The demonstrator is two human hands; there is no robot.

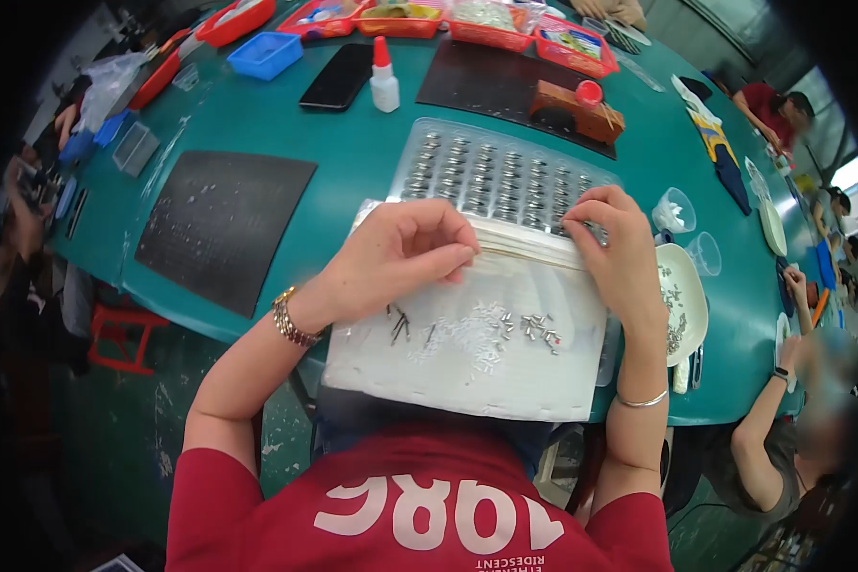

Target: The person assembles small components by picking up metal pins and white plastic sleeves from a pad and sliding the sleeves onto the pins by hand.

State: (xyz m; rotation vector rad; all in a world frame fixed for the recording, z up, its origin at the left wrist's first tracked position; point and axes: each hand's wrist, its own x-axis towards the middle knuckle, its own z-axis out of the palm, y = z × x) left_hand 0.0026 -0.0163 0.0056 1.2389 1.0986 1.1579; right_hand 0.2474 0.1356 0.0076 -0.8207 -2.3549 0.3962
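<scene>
My left hand (pixel 405 255) is closed in a pinch over the left part of a folded white strip (pixel 524 243); what its fingertips hold, if anything, is too small to make out. At the strip's right end, my right hand (pixel 620 243) also pinches, its fingertips at the near edge of a clear plastic tray (pixel 412 143). Rows of small shiny metal pieces (pixel 481 176) fill that tray. Below my hands lies a white padded board (pixel 448 386). On it are a pile of tiny white pieces (pixel 477 329), short silver pieces (pixel 541 332) and dark thin pins (pixel 400 324).
A cream dish (pixel 698 329) with small metal parts and clear cups (pixel 674 212) stand right. Black mats (pixel 224 224), a phone (pixel 337 76), a glue bottle (pixel 384 81), a wooden block (pixel 577 112) and red baskets (pixel 491 30) surround the work. Other people sit around the green table (pixel 353 153).
</scene>
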